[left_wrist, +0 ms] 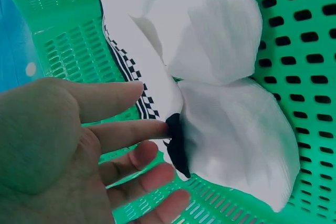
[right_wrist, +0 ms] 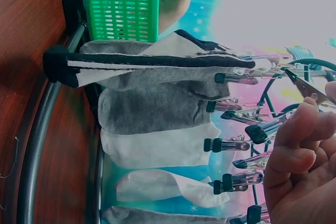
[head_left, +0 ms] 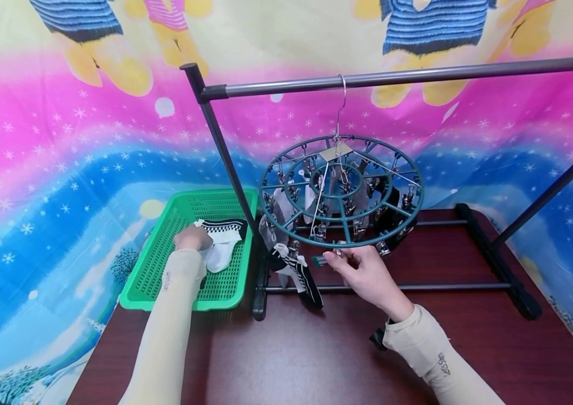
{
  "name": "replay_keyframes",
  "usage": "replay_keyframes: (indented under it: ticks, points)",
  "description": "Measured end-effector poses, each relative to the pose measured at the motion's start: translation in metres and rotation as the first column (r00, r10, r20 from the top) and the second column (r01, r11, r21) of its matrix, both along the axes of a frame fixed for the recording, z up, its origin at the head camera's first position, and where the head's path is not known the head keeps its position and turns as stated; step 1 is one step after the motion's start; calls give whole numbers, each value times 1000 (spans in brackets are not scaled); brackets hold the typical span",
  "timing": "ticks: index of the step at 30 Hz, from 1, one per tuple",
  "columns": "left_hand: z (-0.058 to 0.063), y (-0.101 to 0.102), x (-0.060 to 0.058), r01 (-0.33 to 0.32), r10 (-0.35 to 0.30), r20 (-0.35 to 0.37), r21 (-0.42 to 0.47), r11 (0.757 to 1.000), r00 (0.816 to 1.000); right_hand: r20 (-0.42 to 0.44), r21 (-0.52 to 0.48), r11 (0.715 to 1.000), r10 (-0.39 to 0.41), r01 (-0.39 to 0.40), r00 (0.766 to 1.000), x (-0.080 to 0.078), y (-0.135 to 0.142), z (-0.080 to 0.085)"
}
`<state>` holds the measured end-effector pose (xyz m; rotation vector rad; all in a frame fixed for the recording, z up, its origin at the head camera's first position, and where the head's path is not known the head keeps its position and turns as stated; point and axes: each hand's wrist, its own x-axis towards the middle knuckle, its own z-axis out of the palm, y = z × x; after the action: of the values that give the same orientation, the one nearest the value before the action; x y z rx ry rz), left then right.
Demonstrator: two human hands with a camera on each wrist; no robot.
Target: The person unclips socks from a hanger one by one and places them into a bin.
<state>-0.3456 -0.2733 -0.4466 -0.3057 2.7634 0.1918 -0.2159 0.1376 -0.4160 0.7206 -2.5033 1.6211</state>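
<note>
My left hand (head_left: 192, 238) is inside the green basket (head_left: 134, 301), with a pair of white socks (left_wrist: 231, 135) whose cuffs carry black bands and a checkered stripe. In the left wrist view the thumb and fingers are spread apart, and a fingertip is right at the black part of one sock. My right hand (head_left: 367, 275) is at the front rim of the round green hanger (head_left: 344, 230), pinching a metal clip (right_wrist: 302, 83). Just left of it a black-and-white sock (head_left: 306, 281) hangs from the hanger.
The hanger hooks onto the bar (head_left: 286, 83) of a dark metal rack standing on the reddish-brown table (head_left: 286, 360). Grey socks (right_wrist: 157, 108), white socks and a black one hang from other clips. The rack's left post (head_left: 225, 152) stands between basket and hanger.
</note>
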Motion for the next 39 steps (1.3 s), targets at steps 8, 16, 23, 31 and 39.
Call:
replay_keyframes:
  ticks: [8, 16, 23, 31, 39]
  points:
    - [-2, 0, -1, 10, -12, 56, 32, 999, 998, 2, -3, 1000, 4, -4, 1000, 0, 0, -1]
    - [-4, -3, 1, 37, -49, 97, 114, 993, 994, 5, 4, 1000, 3, -3, 1000, 0, 0, 0]
    - [-6, -3, 2, -39, 15, 117, 201, 979, 993, 3, 1, 1000, 10, -10, 1000, 0, -1, 1]
    - [8, -2, -1, 129, -142, 85, 143, 981, 986, 8, 17, 1000, 15, -15, 1000, 0, -2, 1]
    - [47, 31, 17, 309, -308, -56, 8, 951, 950, 8, 11, 1000, 11, -11, 1000, 2, -1, 2]
